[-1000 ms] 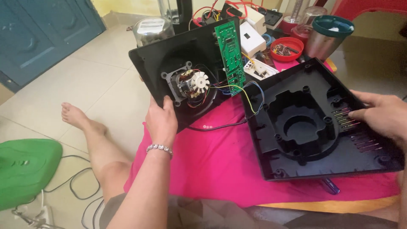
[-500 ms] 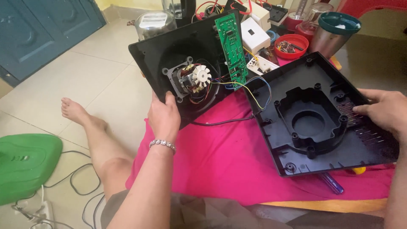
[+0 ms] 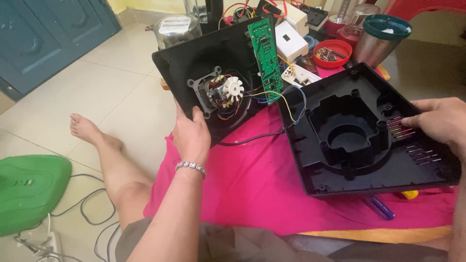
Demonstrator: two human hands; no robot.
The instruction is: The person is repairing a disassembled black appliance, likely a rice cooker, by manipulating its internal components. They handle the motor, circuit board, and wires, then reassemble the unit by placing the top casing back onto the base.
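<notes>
Here, at the far left, a green plastic cover (image 3: 29, 191) lies on the tiled floor (image 3: 111, 82), with thin cables (image 3: 92, 213) trailing beside it. Next comes the person's bare leg and foot (image 3: 85, 128), stretched out over the tiles. The left hand (image 3: 191, 136), with a beaded bracelet (image 3: 191, 166) at the wrist, has its grip clamped on the lower edge of a black appliance housing (image 3: 194, 63), holding it tilted up on edge so its inside faces the camera. A small motor with a white fan wheel (image 3: 223, 92) is mounted inside that housing, and a green circuit board (image 3: 264, 58) stands along its right edge. Coloured wires (image 3: 286, 99) run from the board to a second black housing half (image 3: 359, 131), which rests at a tilt over a bright pink cloth (image 3: 252, 184) covering the low table. The right hand (image 3: 439, 121) rests on the right side of this half, fingers laid flat over its vent slots, grip not closed around anything. Behind the parts sit a white box (image 3: 290, 41), a red bowl of screws (image 3: 332, 52) and a metal cup with a teal lid (image 3: 381, 39).
</notes>
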